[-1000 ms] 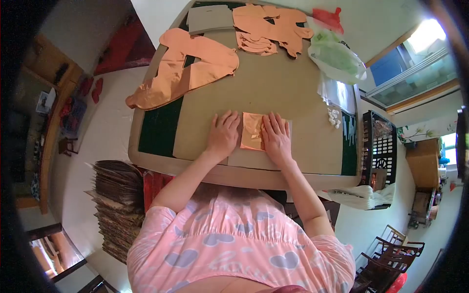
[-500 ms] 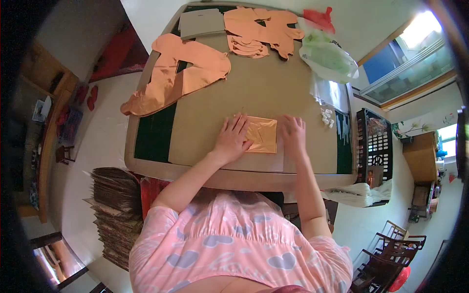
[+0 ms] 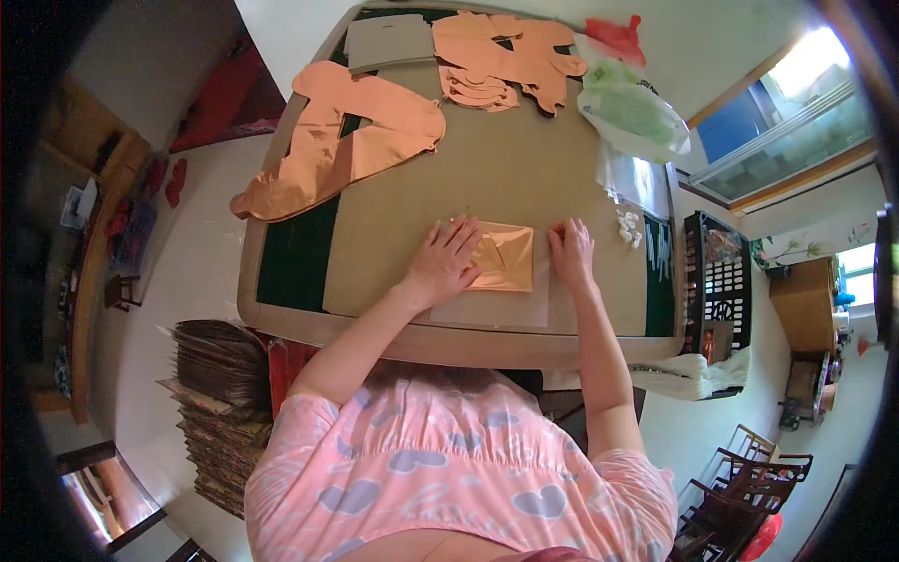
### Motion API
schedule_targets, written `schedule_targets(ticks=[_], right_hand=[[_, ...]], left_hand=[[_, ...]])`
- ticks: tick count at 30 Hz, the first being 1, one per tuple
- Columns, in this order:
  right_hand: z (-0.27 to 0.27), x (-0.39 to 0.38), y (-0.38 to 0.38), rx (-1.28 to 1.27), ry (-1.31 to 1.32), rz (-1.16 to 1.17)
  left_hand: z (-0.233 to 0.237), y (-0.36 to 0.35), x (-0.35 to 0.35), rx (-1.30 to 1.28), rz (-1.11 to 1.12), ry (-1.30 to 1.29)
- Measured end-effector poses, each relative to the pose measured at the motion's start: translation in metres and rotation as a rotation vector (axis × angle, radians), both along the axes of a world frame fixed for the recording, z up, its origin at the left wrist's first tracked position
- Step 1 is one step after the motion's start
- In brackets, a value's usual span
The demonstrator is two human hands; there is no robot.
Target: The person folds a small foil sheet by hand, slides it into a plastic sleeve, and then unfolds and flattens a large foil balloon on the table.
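A folded rose-gold foil balloon, flattened into a small rectangle, lies on the brown board at the near middle of the table. A translucent plastic sleeve extends below and to the right of it. My left hand rests flat over the foil's left edge, fingers stretched out and slightly apart. To the right of the foil, my right hand is at the sleeve's right edge, fingertips down toward the board and fingers a little apart, with nothing visible in them.
Flat rose-gold foil balloons lie at the far left, with more foil balloons at the back. A grey stack sits beside them. On the right are plastic bags, small white pieces, straws and a black crate.
My right hand has shifted slightly right, away from the foil, and its fingers show more clearly. My left hand stays on the foil. More of the translucent sleeve shows around it.
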State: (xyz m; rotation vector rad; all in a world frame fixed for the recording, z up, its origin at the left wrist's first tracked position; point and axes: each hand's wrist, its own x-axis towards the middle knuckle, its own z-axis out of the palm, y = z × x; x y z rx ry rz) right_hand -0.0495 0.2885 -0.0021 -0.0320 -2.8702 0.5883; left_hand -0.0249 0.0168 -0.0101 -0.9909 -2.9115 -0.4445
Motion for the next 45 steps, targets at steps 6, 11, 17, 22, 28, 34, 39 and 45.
schedule_targets(ticks=[6, 11, 17, 22, 28, 34, 39, 45], right_hand=[[-0.001, 0.011, -0.035, 0.076, 0.198, 0.296], [-0.001, 0.017, -0.056, 0.004, 0.14, 0.332], [0.003, 0.021, -0.059, -0.001, 0.204, 0.343], [0.005, 0.024, -0.06, 0.011, 0.224, 0.337], [0.005, 0.024, -0.058, -0.033, 0.233, 0.352], [0.004, 0.019, -0.05, -0.215, 0.24, 0.307], [0.016, 0.013, -0.011, -0.239, 0.094, 0.157], [0.012, 0.001, -0.002, -0.339, -0.072, 0.186]], left_hand=[[-0.001, 0.002, 0.003, 0.077, 0.012, 0.044], [-0.002, -0.005, -0.006, 0.434, 0.12, 0.017], [0.035, -0.011, -0.037, 0.343, 0.283, -0.132], [0.038, 0.01, -0.044, 0.197, 0.283, -0.146], [0.042, 0.029, -0.04, 0.137, 0.356, -0.131], [0.006, 0.03, -0.041, 0.204, 0.27, 0.182], [-0.01, 0.026, -0.04, 0.342, 0.215, 0.238], [-0.002, 0.021, -0.04, 0.335, 0.167, 0.174]])
